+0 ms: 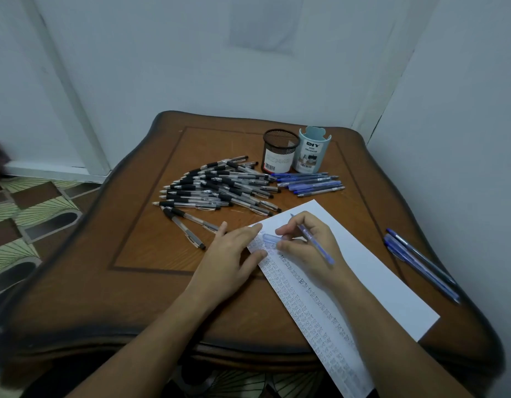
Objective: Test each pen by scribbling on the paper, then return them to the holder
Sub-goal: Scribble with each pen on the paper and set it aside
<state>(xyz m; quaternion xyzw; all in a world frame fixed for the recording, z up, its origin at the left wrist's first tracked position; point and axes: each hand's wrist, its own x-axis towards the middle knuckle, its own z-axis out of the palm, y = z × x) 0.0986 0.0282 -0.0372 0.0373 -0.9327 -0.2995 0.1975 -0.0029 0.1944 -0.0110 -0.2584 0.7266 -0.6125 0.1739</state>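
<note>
A heap of black pens lies left of centre on the table, and two strays lie nearer. The left hand lies flat with straight fingers, pressing the paper's left edge. If that hand lifts, the sheet could slide under the scribbling.

The right hand is curled around a blue pen, which lies over the paper. A loose blue cap sits at its fingertips. I cannot tell whether it is pinched or just lying there, and it could roll away.

Far off stand the mesh holder and a DIY organizer, with blue pens just in front. At the right rim, three blue pens lie close to the edge, and a nudge could knock them off.

The holder's inside is hard to make out, and the frame cuts off the paper's near end.
</note>
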